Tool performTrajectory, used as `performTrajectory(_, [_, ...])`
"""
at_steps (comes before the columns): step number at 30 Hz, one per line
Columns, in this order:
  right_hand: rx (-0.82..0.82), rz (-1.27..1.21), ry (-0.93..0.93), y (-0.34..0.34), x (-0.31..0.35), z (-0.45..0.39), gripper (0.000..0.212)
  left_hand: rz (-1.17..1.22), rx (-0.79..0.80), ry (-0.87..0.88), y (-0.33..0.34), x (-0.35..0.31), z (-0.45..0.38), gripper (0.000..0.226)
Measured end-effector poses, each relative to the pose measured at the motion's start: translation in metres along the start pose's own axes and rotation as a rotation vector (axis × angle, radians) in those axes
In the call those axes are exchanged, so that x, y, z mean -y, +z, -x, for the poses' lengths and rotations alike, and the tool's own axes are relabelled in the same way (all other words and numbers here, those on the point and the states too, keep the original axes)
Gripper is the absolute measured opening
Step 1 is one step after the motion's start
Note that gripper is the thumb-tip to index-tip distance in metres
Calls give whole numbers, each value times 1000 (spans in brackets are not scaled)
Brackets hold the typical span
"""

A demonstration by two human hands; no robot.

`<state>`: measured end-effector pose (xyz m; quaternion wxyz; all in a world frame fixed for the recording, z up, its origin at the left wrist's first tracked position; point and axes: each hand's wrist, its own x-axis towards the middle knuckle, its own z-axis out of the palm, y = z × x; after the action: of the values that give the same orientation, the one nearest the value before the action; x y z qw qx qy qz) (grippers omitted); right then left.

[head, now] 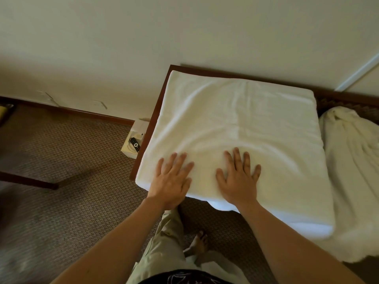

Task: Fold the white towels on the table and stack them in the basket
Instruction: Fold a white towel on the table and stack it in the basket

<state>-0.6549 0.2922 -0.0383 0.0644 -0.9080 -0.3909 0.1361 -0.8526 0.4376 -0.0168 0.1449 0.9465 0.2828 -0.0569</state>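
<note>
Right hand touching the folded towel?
Touching. Head view: right hand lies flat on the towel, fingers spread and pressed into it.

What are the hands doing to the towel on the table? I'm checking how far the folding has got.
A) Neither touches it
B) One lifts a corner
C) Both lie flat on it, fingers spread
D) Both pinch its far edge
C: the left hand and right hand both rest palm-down, fingers spread, on the near part of the towel.
</note>
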Motion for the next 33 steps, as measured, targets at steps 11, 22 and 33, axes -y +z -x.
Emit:
performTrajectory(11, [-14, -23, -65, 1, 33, 3, 69, 25, -93, -356, -9, 7, -30, 66])
performTrajectory(22, [129, 74, 210, -25, -19, -35, 69, -15, -38, -517, -16, 40, -80, 79])
performTrajectory(33, [62, 57, 49, -31, 15, -148, 71, -53, -13, -265, -38, 53, -223, 78])
